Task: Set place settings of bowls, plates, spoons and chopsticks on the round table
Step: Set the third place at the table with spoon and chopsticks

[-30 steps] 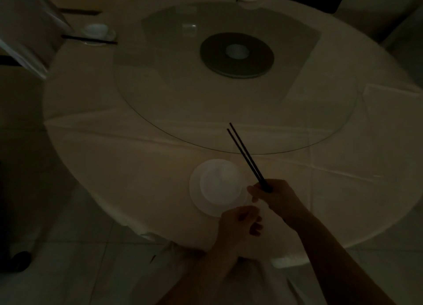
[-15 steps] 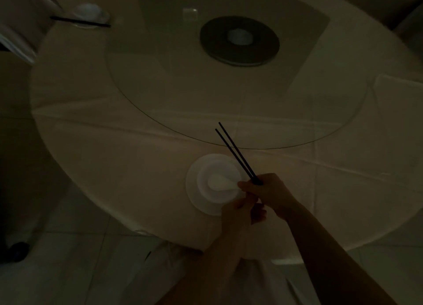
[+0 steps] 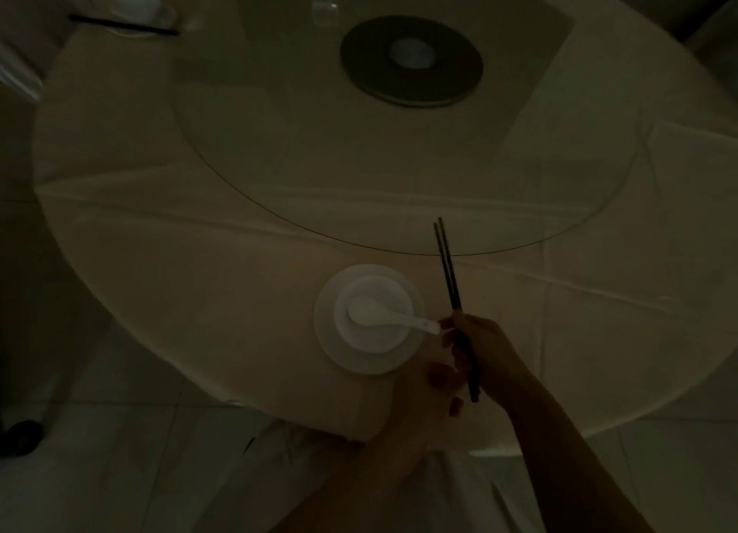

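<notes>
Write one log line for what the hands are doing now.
right hand: holds black chopsticks | left hand: near plate, empty | spoon: in bowl

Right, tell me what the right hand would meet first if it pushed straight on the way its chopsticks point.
Probably the round glass turntable's edge; the black chopsticks' tips in the right hand already overlap it, though their height above it is unclear.

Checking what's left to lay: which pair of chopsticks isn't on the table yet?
The pair held in the right hand; the far-left pair already lies by its bowl.
</notes>
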A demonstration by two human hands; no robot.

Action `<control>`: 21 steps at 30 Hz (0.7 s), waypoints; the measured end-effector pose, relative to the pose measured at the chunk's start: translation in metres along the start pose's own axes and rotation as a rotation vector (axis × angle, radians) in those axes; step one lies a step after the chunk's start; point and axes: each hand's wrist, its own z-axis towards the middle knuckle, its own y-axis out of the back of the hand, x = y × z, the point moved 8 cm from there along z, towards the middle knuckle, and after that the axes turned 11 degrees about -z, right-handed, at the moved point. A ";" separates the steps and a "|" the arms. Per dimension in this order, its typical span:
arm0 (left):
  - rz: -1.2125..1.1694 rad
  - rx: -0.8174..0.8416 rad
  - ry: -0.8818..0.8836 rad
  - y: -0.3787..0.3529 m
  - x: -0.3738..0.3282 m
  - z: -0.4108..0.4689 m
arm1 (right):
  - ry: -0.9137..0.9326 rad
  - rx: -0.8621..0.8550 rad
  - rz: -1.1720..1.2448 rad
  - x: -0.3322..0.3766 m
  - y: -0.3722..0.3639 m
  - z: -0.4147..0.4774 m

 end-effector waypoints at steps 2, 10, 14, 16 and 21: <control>0.010 0.024 0.069 -0.008 0.006 -0.002 | 0.008 0.032 0.099 -0.012 -0.003 -0.006; -0.075 0.123 0.161 0.009 0.021 -0.021 | 0.006 0.123 0.159 -0.030 -0.031 -0.023; -0.123 0.108 0.166 0.033 0.024 -0.021 | 0.063 0.152 0.044 -0.027 -0.036 -0.027; -0.131 0.121 0.185 0.040 0.026 -0.022 | 0.075 0.169 -0.030 -0.028 -0.036 -0.029; -0.075 0.098 0.186 0.055 0.025 -0.024 | 0.093 0.139 -0.172 -0.031 -0.036 -0.032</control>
